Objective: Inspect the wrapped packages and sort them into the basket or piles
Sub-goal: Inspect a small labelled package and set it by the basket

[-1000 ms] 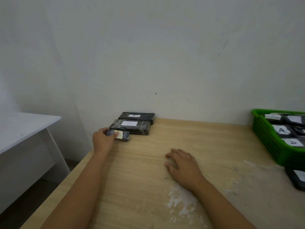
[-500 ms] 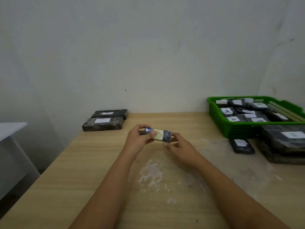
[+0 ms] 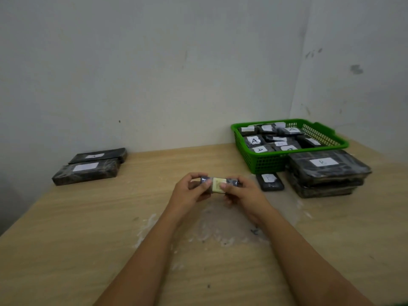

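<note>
Centrally, a small wrapped package (image 3: 218,184) with a pale label is gripped above the wooden table (image 3: 77,228), its left end pinched by the left hand (image 3: 189,192) and its right end by the right hand (image 3: 242,193). At two o'clock a green basket (image 3: 265,162) of labelled packages is seen, with a stack of larger packages (image 3: 326,173) just beside it. At ten o'clock two long packages (image 3: 88,168) are laid by the wall.

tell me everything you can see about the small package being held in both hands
The small package is a short dark block wrapped in shiny clear film, with a pale yellowish label across its middle; any writing on it is too blurred to read. It lies level, long side left to right, held above the wooden table. The left hand grips its left end, the right hand its right end.
</note>
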`<state>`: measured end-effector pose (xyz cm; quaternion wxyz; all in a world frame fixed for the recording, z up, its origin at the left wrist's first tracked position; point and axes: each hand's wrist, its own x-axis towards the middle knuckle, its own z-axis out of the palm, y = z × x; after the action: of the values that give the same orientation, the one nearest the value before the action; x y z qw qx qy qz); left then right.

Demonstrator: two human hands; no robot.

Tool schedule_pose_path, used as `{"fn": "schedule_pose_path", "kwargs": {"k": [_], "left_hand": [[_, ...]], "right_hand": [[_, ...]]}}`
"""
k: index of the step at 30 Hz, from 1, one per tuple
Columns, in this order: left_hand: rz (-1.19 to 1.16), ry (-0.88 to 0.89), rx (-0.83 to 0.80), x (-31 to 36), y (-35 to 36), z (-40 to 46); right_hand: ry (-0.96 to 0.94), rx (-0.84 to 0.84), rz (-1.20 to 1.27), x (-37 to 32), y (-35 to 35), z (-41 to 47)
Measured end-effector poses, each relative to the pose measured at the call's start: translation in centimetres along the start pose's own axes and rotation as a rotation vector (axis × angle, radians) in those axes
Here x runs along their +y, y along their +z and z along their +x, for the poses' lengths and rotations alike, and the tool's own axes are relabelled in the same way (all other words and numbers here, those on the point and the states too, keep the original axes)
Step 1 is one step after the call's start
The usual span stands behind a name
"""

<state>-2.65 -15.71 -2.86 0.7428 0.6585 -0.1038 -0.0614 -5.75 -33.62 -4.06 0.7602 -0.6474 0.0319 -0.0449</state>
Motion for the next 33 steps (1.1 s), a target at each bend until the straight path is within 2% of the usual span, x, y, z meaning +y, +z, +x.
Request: {"fn": "schedule_pose_path", "kwargs": {"k": [8,18,26,33], "left_hand": [[0.008,0.07,0.063,-1.0,-0.5,0.8],[-0.047,0.058,0.018,-0.7,-0.5,0.6],[-0.048,0.052,0.077,-0.3,-0.5,0.5],[-0.065,0.041,0.128,-0.2,-0.2,0.3]], "right_hand": [[0.027,-0.057,0.097,-0.2,0.5,0.5],[-0.019,0.037,0.075,-0.4,0.6,0.4],[-0.016,-0.018,0.125,-0.4,1.1,0.3],[-0.078,0.061,0.073,0.2,1.6,0.5]]}}
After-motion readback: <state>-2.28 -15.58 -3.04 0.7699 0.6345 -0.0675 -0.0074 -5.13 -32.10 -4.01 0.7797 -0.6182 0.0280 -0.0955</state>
